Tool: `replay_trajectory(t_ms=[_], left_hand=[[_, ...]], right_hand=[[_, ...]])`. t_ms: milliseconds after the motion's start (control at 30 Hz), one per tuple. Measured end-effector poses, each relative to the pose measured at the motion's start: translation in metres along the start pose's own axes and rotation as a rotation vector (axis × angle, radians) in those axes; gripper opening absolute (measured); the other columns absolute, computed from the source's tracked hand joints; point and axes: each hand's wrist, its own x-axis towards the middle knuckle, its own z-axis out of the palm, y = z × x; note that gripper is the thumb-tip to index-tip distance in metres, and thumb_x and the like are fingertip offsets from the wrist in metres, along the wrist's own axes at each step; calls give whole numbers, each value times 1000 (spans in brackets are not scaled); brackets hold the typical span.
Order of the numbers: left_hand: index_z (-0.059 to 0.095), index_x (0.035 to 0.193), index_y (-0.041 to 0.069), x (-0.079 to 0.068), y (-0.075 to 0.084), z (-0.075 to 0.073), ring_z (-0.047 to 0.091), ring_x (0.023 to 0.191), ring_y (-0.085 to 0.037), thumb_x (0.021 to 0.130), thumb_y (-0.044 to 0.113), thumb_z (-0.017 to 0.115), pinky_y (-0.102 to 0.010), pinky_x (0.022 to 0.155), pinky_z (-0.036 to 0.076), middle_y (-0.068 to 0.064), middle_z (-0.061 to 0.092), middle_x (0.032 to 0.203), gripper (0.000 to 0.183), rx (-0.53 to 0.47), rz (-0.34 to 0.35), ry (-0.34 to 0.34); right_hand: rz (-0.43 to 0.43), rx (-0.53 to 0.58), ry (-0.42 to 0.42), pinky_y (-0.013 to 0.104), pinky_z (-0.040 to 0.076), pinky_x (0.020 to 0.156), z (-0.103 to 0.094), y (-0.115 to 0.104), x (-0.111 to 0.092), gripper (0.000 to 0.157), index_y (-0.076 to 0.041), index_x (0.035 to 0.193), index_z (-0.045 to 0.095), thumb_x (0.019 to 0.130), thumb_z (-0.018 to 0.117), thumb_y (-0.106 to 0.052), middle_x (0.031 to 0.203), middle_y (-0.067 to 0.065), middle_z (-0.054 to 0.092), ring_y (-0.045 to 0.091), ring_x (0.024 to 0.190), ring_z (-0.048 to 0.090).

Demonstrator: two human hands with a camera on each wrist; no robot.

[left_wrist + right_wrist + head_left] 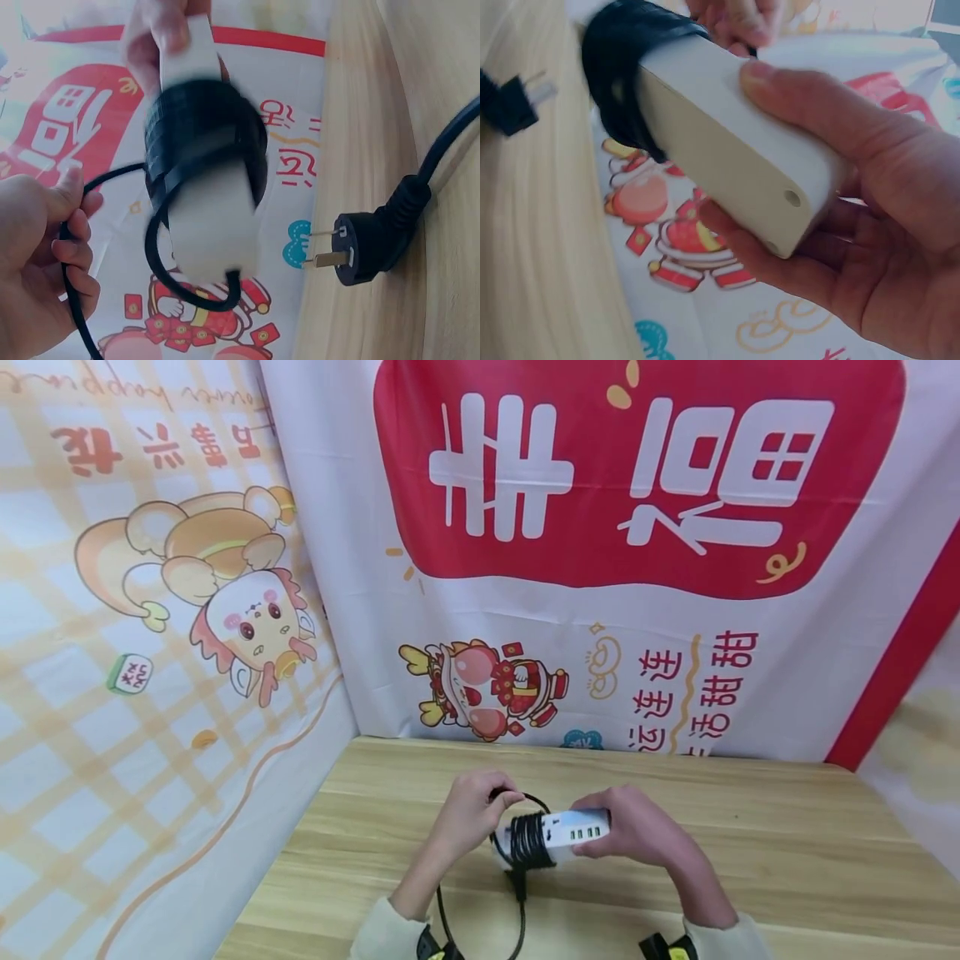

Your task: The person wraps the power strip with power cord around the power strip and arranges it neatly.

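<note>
Head view: hands (471, 812) (636, 827) around cable (531, 841) (left) and power strip (564, 828) (right), lower loop (522, 920) cut off

White power strip (564, 829), black cord (530, 841)

The head view looks forward and down from above the near side, standing farthest back, taking in the bench (787, 835) and the far cloth (510, 610). The left wrist view, close beside the left grip (471, 814), faces right, rolled sideways; the right wrist view, close by the right grip (633, 825), faces left, also rolled. All three share the power strip (585, 828) and both grips.
</note>
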Motion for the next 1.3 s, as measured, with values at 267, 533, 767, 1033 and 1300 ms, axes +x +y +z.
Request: replay_trajectory(t_ms=[267, 533, 767, 1033, 1300], left_hand=[[75, 108, 8, -1, 8, 9, 72, 94, -15, 98, 16, 64, -29, 84, 58, -5, 76, 104, 17, 23, -64, -49], [71, 116, 3, -1, 12, 15, 57, 65, -4, 100, 8, 57, -17, 60, 49, -1, 71, 84, 22, -123, -163, -114], [57, 135, -4, -5, 20, 32, 49, 56, -4, 104, 2, 44, -13, 50, 41, -21, 63, 81, 34, -554, -285, -226], [53, 135, -9, -12, 23, 49, 55, 63, -4, 106, 4, 37, -15, 60, 48, -20, 62, 82, 35, -878, -371, -352], [59, 113, -13, -14, 13, 60, 54, 60, -4, 106, 13, 43, -16, 57, 47, -3, 63, 76, 32, -967, -481, -323]], right_hand=[[114, 0, 200, 27, 50, 67, 10, 18, 12, 50, -11, 109, 75, 68, 91, -35, 94, 0, 74, 9, 76, 60], [224, 2, 353, 28, 50, 68, 9, 33, 17, 56, -8, 119, 71, 75, 86, -39, 106, 11, 73, 16, 82, 64], [280, 86, 517, 32, 53, 74, 6, 50, 13, 53, -5, 121, 69, 80, 83, -36, 111, 17, 72, 28, 92, 65], [361, 243, 590, 25, 50, 66, 3, 58, 6, 59, -6, 124, 68, 82, 79, -46, 113, 20, 69, 26, 88, 61], [470, 449, 541, 26, 52, 70, -8, 53, 2, 69, -8, 136, 61, 84, 76, -51, 128, 22, 62, 26, 97, 59]])
